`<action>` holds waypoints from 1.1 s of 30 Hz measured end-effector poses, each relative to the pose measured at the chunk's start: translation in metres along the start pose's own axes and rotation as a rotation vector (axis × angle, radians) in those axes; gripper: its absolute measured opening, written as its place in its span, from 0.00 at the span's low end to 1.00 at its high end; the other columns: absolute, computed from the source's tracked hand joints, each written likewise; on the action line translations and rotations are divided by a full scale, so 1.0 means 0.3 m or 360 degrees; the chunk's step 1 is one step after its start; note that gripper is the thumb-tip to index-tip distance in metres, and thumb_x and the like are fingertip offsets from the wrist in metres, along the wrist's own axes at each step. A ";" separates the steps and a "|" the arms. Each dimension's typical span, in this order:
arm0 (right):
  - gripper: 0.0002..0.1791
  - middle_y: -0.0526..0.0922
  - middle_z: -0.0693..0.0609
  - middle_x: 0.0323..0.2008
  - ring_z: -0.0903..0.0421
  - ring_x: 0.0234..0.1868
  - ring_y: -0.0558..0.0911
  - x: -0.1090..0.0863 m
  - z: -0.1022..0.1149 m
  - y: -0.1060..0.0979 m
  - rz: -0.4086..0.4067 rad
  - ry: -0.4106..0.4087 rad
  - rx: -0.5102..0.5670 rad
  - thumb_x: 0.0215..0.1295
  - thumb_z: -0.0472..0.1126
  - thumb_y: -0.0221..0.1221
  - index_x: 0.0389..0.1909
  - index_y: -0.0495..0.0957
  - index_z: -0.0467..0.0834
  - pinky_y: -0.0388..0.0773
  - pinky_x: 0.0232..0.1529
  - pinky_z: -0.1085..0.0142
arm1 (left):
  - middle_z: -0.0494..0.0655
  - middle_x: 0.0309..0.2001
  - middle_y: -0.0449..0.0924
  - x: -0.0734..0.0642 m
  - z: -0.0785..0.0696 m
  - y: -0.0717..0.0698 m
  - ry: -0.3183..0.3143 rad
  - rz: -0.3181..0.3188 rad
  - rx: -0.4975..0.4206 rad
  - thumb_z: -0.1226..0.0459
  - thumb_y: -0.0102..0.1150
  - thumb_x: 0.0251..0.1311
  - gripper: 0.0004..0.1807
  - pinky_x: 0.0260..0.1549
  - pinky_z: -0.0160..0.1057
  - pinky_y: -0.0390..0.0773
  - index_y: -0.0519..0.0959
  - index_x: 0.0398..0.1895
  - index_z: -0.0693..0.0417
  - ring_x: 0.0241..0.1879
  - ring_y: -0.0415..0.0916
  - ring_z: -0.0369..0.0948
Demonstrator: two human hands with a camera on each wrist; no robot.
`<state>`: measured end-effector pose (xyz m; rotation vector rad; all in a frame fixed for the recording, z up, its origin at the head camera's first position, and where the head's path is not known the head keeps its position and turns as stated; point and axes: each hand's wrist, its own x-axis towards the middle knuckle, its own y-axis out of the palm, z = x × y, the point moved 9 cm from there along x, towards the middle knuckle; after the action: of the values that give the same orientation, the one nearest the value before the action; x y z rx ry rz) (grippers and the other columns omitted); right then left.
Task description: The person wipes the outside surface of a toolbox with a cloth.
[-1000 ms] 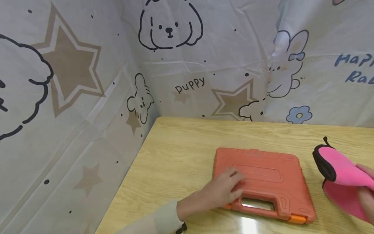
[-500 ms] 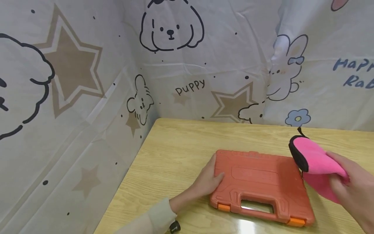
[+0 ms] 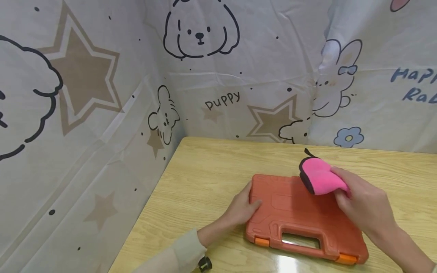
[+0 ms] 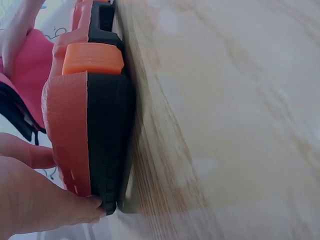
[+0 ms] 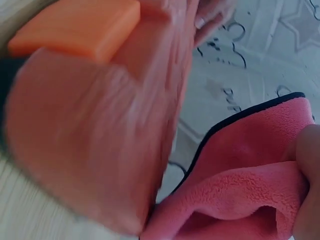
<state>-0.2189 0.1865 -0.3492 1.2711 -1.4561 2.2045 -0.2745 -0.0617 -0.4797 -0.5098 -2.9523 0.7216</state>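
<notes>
A red plastic carrying case with a black lower half and orange latches lies flat on the wooden table. My left hand grips its left side, thumb on the lid and fingers along the edge. The left wrist view shows that hand at the corner of the case, fingertips on the black part. A pink cloth with a black border is pinched in my right hand, over the right part of the lid. In the right wrist view the bunched cloth hangs beside the case.
The wooden table carries the case. Behind it and along the left hangs a white printed curtain with cartoon animals and stars. A small black object is at the left sleeve.
My left hand has shifted from above the lid to the left side of the case and grips it there. My right hand has brought the cloth leftwards over the case.
</notes>
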 end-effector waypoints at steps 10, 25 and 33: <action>0.19 0.86 0.43 0.33 0.47 0.29 0.85 0.075 0.115 0.166 0.0106 -0.0130 0.0106 0.50 0.33 0.64 0.46 0.80 0.37 0.80 0.19 0.51 | 0.59 0.72 0.62 0.006 0.016 -0.006 -0.0076 -0.0003 -0.0010 0.65 0.54 0.71 0.38 0.67 0.49 0.62 0.49 0.79 0.63 0.70 0.61 0.49; 0.29 0.79 0.32 0.56 0.37 0.57 0.79 0.037 0.253 0.433 0.0834 -0.0271 0.0204 0.60 0.31 0.66 0.63 0.71 0.30 0.76 0.55 0.46 | 0.54 0.71 0.65 0.010 -0.006 -0.006 0.0023 -0.0019 0.0099 0.68 0.54 0.68 0.37 0.67 0.47 0.62 0.54 0.79 0.53 0.69 0.62 0.47; 0.29 0.68 0.31 0.67 0.33 0.68 0.66 -0.018 0.294 0.482 0.1160 -0.0353 0.0138 0.66 0.32 0.61 0.67 0.69 0.30 0.67 0.62 0.39 | 0.54 0.70 0.67 0.007 -0.013 -0.014 0.0070 -0.0028 0.0049 0.71 0.48 0.69 0.35 0.67 0.46 0.62 0.55 0.79 0.53 0.69 0.63 0.46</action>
<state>-0.2521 0.0441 -0.4347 1.1565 -2.2091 2.6346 -0.2773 -0.0627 -0.4743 -0.4907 -2.8969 0.7429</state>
